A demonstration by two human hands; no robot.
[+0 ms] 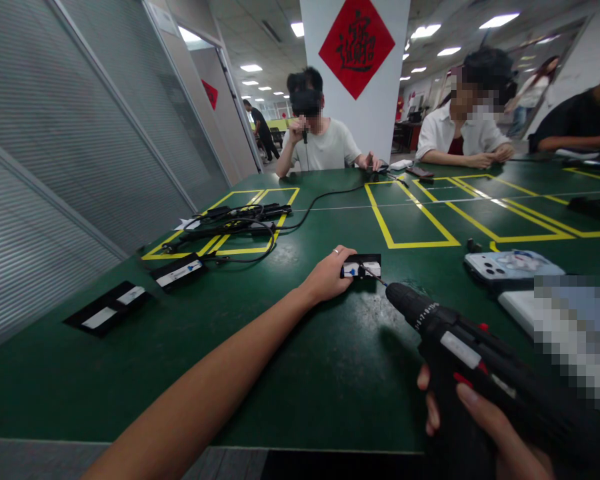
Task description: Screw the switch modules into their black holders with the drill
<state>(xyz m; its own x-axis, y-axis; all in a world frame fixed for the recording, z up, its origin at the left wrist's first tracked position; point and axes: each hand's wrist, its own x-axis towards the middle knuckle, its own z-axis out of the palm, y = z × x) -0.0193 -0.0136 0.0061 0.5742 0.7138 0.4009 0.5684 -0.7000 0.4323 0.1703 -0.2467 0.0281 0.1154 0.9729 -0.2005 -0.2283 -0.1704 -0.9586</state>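
My right hand (485, 407) is wrapped round the handle of a black cordless drill (450, 327). Its thin bit points away and to the left, the tip at a small black-and-white piece (370, 268) on the green table; whether it touches cannot be made out. My left hand (330, 275) grips the left end of that piece, its fingers closed over the edge. Blue marks show on the piece's white face. Two similar black pieces with white strips lie to the left, one nearer (107, 308) and one farther (179, 272).
Tangled black cables and tools (230, 223) lie at the back left. A phone (513, 263) rests on the right beside a blurred-out pale object (575, 333). Yellow tape rectangles (425, 245) mark the green table (290, 373). People (325, 143) sit along the far side.
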